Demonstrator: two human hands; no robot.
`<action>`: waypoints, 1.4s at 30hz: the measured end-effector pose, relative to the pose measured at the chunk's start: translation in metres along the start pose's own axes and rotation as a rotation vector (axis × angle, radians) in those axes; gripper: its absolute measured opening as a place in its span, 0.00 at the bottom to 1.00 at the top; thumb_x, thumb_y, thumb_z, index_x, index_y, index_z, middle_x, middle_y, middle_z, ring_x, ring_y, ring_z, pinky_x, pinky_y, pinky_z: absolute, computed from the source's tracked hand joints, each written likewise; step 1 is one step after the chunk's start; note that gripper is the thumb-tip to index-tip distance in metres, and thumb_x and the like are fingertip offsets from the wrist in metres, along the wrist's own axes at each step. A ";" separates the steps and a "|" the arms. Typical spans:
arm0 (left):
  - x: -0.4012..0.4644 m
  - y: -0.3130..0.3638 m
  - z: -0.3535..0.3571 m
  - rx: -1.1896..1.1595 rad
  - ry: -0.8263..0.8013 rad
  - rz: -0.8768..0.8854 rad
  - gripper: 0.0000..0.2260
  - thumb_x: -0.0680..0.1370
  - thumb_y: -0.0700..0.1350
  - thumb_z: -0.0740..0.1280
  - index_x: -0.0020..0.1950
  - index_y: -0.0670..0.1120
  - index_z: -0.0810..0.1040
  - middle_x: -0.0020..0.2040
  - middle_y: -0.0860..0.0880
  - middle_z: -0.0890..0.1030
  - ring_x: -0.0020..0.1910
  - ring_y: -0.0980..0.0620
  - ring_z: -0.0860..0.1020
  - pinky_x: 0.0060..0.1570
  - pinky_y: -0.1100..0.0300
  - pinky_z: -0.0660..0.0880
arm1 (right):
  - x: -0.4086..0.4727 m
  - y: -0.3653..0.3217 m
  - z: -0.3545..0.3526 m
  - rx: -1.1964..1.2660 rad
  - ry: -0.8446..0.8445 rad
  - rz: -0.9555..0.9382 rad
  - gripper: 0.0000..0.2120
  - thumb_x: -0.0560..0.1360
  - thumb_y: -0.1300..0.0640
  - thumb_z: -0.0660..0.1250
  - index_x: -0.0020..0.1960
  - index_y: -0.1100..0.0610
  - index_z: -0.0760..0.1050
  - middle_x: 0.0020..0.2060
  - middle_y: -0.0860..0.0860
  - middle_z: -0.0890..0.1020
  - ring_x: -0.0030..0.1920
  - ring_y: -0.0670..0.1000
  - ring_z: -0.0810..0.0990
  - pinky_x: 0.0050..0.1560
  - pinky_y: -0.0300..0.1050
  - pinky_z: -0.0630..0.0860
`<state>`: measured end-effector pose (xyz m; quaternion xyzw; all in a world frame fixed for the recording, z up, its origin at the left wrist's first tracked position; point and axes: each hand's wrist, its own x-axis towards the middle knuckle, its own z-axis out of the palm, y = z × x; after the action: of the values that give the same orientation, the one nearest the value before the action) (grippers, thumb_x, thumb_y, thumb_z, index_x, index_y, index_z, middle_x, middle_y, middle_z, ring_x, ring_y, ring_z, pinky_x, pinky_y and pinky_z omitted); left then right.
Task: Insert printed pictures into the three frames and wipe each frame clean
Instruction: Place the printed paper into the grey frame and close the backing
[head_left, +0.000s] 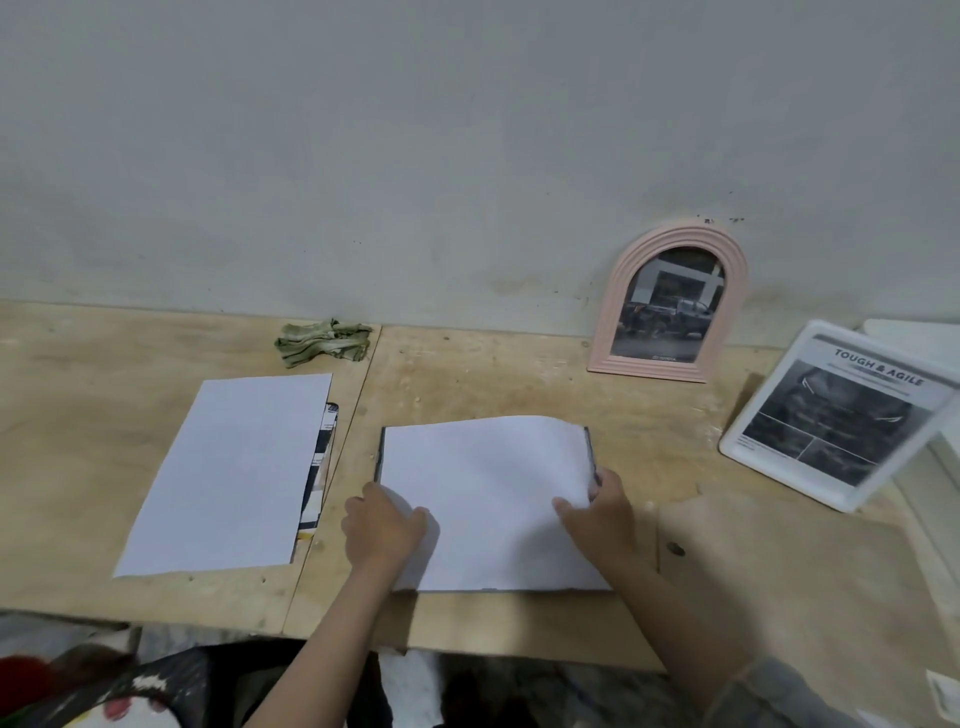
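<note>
A white sheet (488, 488) lies blank side up over a dark frame (378, 453) in the middle of the wooden table (519, 374); only the frame's thin edges show. My left hand (382, 525) rests on the sheet's left edge with fingers curled. My right hand (600, 512) pinches the sheet's right edge, which curls upward. A pink arched frame (670, 301) with a car picture leans on the wall. A white frame (836, 415) with a "Tough & Agile" print stands tilted at the right. A crumpled green cloth (322, 340) sits by the wall.
A second blank sheet (234, 473) lies at the left over printed pictures (322, 457) whose edge peeks out. The grey wall (467, 156) closes off the back of the table. White objects (930, 343) sit at the far right edge.
</note>
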<state>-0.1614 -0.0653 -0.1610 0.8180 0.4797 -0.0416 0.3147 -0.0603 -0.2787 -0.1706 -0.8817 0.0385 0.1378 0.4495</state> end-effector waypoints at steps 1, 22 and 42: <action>0.000 0.000 0.000 0.005 -0.013 -0.003 0.28 0.73 0.53 0.69 0.67 0.39 0.65 0.63 0.39 0.69 0.63 0.37 0.69 0.53 0.49 0.72 | 0.003 0.000 -0.003 0.072 -0.029 0.047 0.20 0.68 0.60 0.73 0.58 0.61 0.71 0.47 0.54 0.76 0.47 0.54 0.75 0.43 0.43 0.70; 0.027 -0.033 -0.047 -0.590 0.174 -0.047 0.10 0.75 0.37 0.65 0.34 0.42 0.69 0.32 0.47 0.71 0.33 0.48 0.70 0.31 0.60 0.64 | 0.037 -0.056 -0.015 0.372 -0.298 -0.028 0.06 0.72 0.67 0.70 0.48 0.60 0.77 0.46 0.56 0.84 0.44 0.57 0.84 0.47 0.53 0.80; 0.122 -0.231 -0.209 -0.892 0.598 -0.521 0.05 0.76 0.39 0.64 0.51 0.40 0.74 0.48 0.43 0.80 0.46 0.43 0.77 0.44 0.57 0.72 | 0.001 -0.318 0.371 -0.018 -0.727 -0.455 0.10 0.73 0.65 0.60 0.51 0.56 0.77 0.44 0.53 0.83 0.38 0.51 0.80 0.32 0.39 0.73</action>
<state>-0.3326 0.2219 -0.1493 0.4385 0.7034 0.3200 0.4588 -0.0753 0.2076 -0.1291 -0.7656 -0.3192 0.3373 0.4452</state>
